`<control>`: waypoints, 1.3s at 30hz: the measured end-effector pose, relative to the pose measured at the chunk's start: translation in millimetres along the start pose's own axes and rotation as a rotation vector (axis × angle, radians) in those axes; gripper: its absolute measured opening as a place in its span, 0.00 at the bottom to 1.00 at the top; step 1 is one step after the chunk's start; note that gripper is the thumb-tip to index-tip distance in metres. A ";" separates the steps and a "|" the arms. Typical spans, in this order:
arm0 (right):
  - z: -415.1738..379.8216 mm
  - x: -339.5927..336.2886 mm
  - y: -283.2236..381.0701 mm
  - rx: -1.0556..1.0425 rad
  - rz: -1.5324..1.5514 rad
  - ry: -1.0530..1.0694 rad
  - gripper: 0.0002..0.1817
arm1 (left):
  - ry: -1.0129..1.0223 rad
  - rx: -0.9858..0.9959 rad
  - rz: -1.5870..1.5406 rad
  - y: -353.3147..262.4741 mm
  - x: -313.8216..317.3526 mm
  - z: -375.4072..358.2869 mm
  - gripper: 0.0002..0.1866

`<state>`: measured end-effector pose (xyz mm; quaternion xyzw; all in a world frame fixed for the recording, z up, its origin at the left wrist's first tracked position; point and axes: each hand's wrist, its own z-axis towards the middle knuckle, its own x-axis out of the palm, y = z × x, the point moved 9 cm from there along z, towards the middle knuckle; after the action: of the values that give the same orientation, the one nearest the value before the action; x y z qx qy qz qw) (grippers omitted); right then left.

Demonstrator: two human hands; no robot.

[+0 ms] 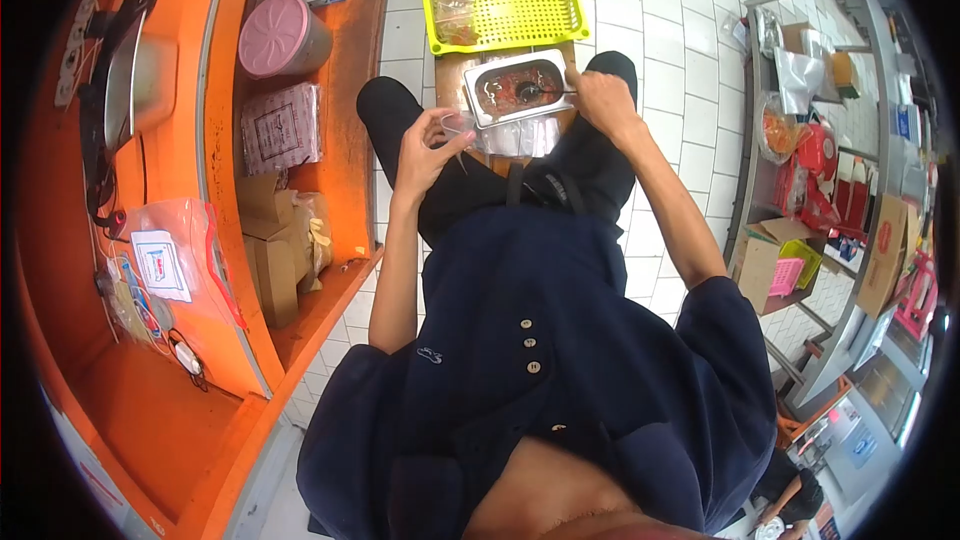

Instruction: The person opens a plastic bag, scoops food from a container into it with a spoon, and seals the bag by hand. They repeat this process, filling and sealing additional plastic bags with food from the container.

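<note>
My left hand (pixel 428 152) pinches a small clear plastic cup (pixel 457 124) between thumb and fingers, just left of a rectangular metal container (pixel 481 121). Dark reddish sauce (pixel 497 90) with bits in it fills part of the container. In the sauce rests the dark round bowl of a ladle (pixel 530 93). My right hand (pixel 604 106) is closed round the ladle's handle at the container's right edge; most of the handle is hidden by the fingers. Clear plastic packaging (pixel 525 137) lies in front of the container, close to my lap.
Beyond the container, a yellow-green basket (pixel 520 44) holds clear plastic items at its left side. Orange shelving (pixel 345 130) stands to my left with pink-lidded tubs (pixel 278 35) and cardboard boxes (pixel 270 270). A loaded rack (pixel 765 170) stands right; another person (pixel 790 490) is at lower right.
</note>
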<state>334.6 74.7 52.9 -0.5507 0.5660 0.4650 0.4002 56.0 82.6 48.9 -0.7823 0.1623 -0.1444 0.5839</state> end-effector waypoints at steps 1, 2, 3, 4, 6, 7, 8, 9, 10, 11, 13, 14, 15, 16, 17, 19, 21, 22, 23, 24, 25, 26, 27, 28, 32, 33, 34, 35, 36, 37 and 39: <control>-2.0 -2.0 7.7 -0.088 0.037 0.017 0.12 | -0.014 0.005 -0.009 5.3 -1.7 -0.4 0.21; -4.5 -4.5 11.6 -0.104 0.026 0.020 0.12 | -0.020 -0.048 -0.073 12.5 1.0 -1.5 0.21; -6.9 -15.2 15.6 -0.126 0.051 -0.066 0.11 | -0.025 -0.099 -0.138 19.5 3.8 -2.0 0.21; -10.6 -25.1 19.9 -0.147 0.078 -0.149 0.11 | -0.039 -0.097 -0.150 26.2 4.0 -0.8 0.21; -16.0 -47.6 31.5 -0.170 0.083 -0.191 0.09 | 0.006 -0.162 -0.287 47.3 11.9 2.3 0.21; -16.9 -52.7 36.4 -0.165 0.133 -0.121 0.09 | -0.003 -0.165 -0.293 51.9 12.6 2.9 0.21; -16.7 -55.8 40.7 -0.156 0.184 -0.050 0.09 | 0.008 -0.193 -0.345 54.6 17.0 2.8 0.21; -15.2 -62.9 45.0 -0.161 0.185 -0.044 0.09 | 0.020 -0.220 -0.396 58.3 20.3 3.1 0.21; -14.2 -69.3 50.0 -0.176 0.160 -0.037 0.09 | 0.016 -0.223 -0.398 59.6 19.9 3.6 0.21; -14.1 -71.8 54.0 -0.189 0.135 -0.031 0.09 | 0.029 -0.242 -0.424 62.0 21.5 3.5 0.20; -9.4 -68.8 57.6 -0.208 0.127 0.000 0.08 | 0.046 -0.262 -0.447 64.8 23.1 2.8 0.19; -4.7 -65.7 58.7 -0.227 0.117 0.026 0.08 | 0.043 -0.261 -0.465 63.6 22.8 3.3 0.18; 3.8 -56.7 56.1 -0.225 0.117 0.026 0.08 | 0.040 -0.258 -0.483 63.1 22.6 4.2 0.18; 14.0 -31.2 53.2 -0.226 0.052 0.118 0.09 | 0.042 -0.260 -0.482 63.1 23.0 4.6 0.18; 20.7 -9.5 51.2 -0.226 -0.012 0.211 0.11 | 0.042 -0.252 -0.493 63.0 23.2 4.7 0.17; 33.2 0.2 61.5 -0.259 -0.007 0.201 0.12 | 0.045 -0.245 -0.501 64.0 23.3 5.1 0.17; 35.7 4.5 70.4 -0.287 -0.001 0.190 0.12 | 0.044 -0.236 -0.521 64.6 23.0 6.4 0.17; 38.3 3.8 67.4 -0.242 -0.033 0.163 0.12 | 0.048 -0.235 -0.519 64.7 23.0 7.1 0.17; 40.1 -2.0 65.8 -0.199 -0.065 0.137 0.12 | 0.044 -0.243 -0.510 64.5 22.8 6.2 0.17; 38.5 -6.8 65.3 -0.200 -0.066 0.136 0.12 | 0.038 -0.253 -0.503 64.8 22.4 5.5 0.17; 35.7 -14.3 59.7 -0.162 -0.026 0.117 0.11 | 0.036 -0.254 -0.503 64.5 22.5 5.5 0.17; 33.8 -24.4 56.8 -0.125 0.015 0.099 0.11 | 0.034 -0.249 -0.509 64.8 22.9 5.2 0.17; 32.7 -30.2 57.4 -0.127 0.018 0.100 0.11 | 0.034 -0.246 -0.513 64.8 22.5 4.4 0.17; 31.2 -32.7 57.5 -0.127 0.014 0.132 0.10 | 0.034 -0.250 -0.510 65.3 21.4 4.1 0.17; 30.4 -31.1 68.1 -0.175 0.053 0.166 0.09 | 0.059 -0.258 -0.499 67.4 23.6 5.9 0.17; 32.2 -26.1 70.7 -0.175 0.056 0.164 0.09 | 0.058 -0.255 -0.498 66.6 23.2 5.8 0.17; 34.2 -19.0 73.7 -0.173 0.083 0.147 0.10 | 0.059 -0.257 -0.494 66.3 23.2 5.5 0.17; 35.1 -19.5 78.6 -0.171 0.109 0.129 0.10 | 0.054 -0.249 -0.505 66.4 23.2 5.9 0.17; 35.0 -18.9 82.0 -0.169 0.112 0.128 0.10 | 0.050 -0.242 -0.517 66.6 23.4 6.0 0.17; 34.7 -15.1 81.7 -0.129 0.093 0.165 0.10 | 0.054 -0.243 -0.515 67.1 23.6 5.9 0.17; 34.2 -12.3 75.2 -0.087 0.067 0.169 0.11 | 0.047 -0.267 -0.490 69.5 21.8 6.5 0.18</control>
<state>258.7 107.9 62.8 -0.5854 0.5952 0.4543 0.3110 72.5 60.5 -18.9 -0.8647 -0.0006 -0.2769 0.4191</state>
